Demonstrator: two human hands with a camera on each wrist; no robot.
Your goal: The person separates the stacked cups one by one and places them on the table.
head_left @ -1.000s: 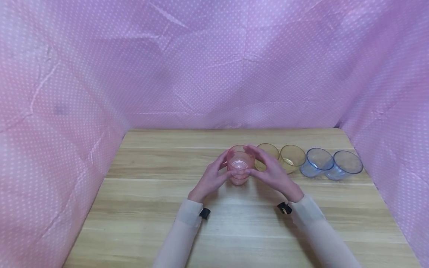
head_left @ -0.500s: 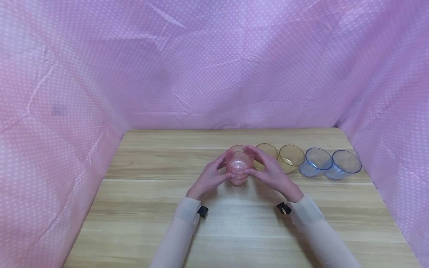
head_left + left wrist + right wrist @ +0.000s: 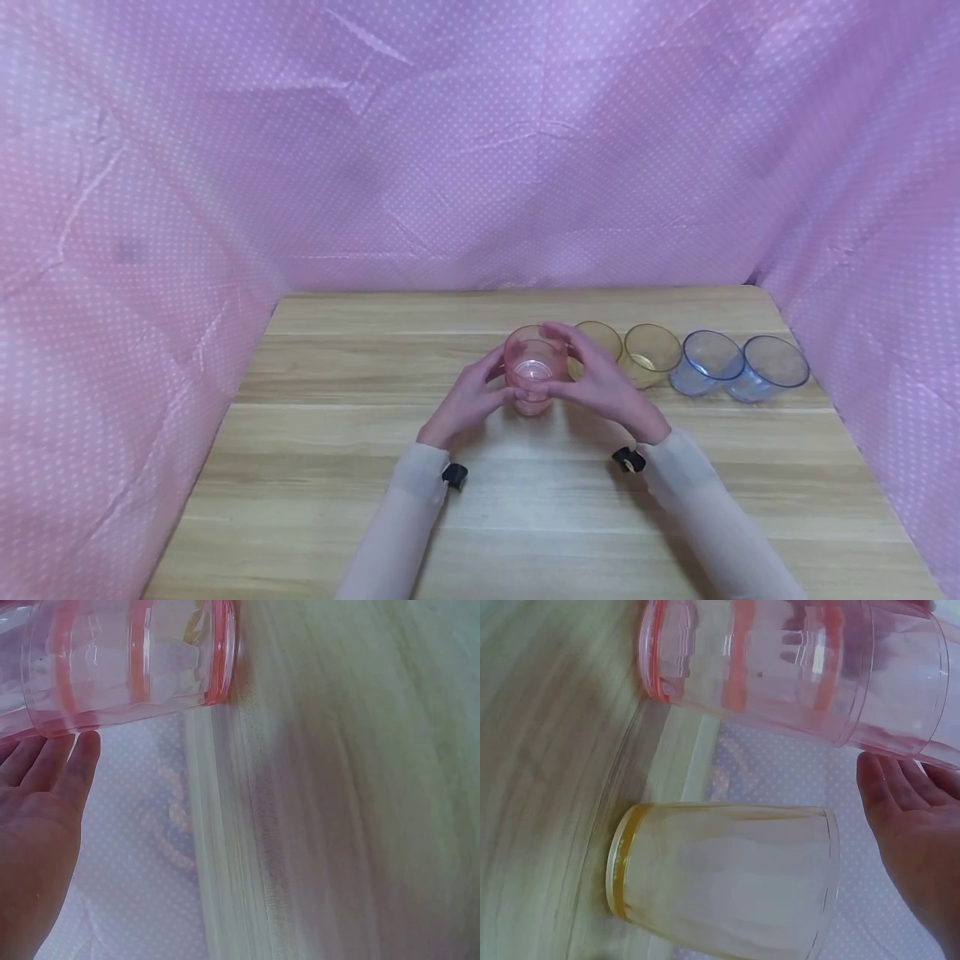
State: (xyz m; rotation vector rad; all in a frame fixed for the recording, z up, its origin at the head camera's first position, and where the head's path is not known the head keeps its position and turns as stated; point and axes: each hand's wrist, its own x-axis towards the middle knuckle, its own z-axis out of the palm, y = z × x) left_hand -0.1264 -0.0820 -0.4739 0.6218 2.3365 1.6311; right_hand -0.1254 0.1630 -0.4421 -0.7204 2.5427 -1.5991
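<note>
Nested pink clear tumblers [image 3: 534,367] stand upright on the wooden table, one inside another, as the bands and rims in both wrist views suggest. My left hand [image 3: 467,402] holds them from the left, its thumb at the front and its fingers round the side. From the right, my right hand [image 3: 613,393] grips near the upper rim, thumb in front and fingers behind. Both thumbs come close together at the front. In the left wrist view, fingertips [image 3: 88,746] touch the pink wall [image 3: 112,667]. A yellow tumbler [image 3: 727,877] stands right beside the stack, partly hidden by my right hand in the head view.
To the right, a second yellow tumbler [image 3: 654,350] and two blue tumblers [image 3: 708,362] continue the row, close together and upright. The wooden table [image 3: 315,467] is bounded by pink dotted cloth [image 3: 450,167] at the back and sides.
My right hand has shifted slightly left, its thumb nearer the left one. The pink tumblers keep almost the same place; the other tumblers have not moved.
</note>
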